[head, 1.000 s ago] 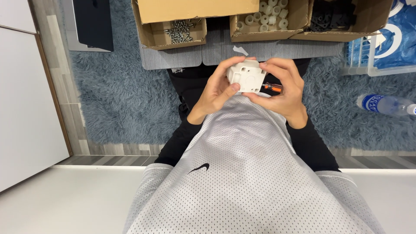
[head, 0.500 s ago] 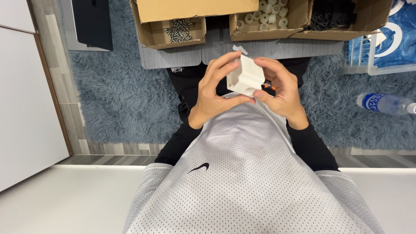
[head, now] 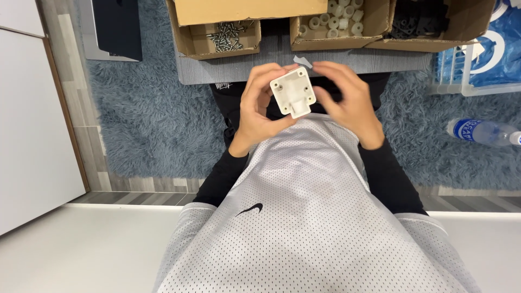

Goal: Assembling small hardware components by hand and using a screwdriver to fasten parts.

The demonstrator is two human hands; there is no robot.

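Above the lap, left hand [head: 259,111] pinches the square white plastic block [head: 293,91] by its edges while right hand [head: 347,103] hovers loosely curled, so it could slip onto the shaggy blue-grey rug [head: 152,119].

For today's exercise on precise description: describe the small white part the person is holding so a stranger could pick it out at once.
Start at the row of cardboard boxes along the top, above the blue shaggy rug. Just below them, the left hand grips a white square plastic part, with the right hand close beside it. Unlike the boxed screws and round white spacers, it has corner holes and a short tab.
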